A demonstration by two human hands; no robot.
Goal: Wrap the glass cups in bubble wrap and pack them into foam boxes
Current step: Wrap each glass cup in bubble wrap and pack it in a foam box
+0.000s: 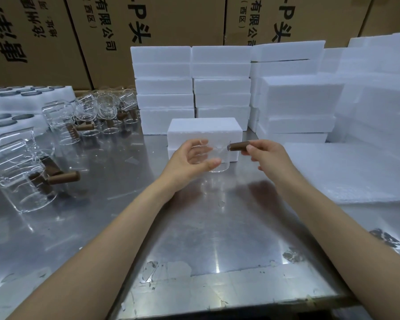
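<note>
Above the shiny steel desk (217, 227), both hands held one clear glass cup with a brown wooden side handle (214, 155) in the air, just in front of a closed white foam box (204, 130). The left hand (189, 160) cupped the glass body, fingers and thumb curved round it. The right hand (269, 155) pinched the brown handle between thumb and fingertips. Sheets of white bubble wrap (346, 172) lay flat on the desk to the right. More clear glass cups with brown handles (62, 135) stood and lay crowded at the left. Stacks of white foam boxes (219, 86) rose behind, before brown printed cartons (148, 24).
</note>
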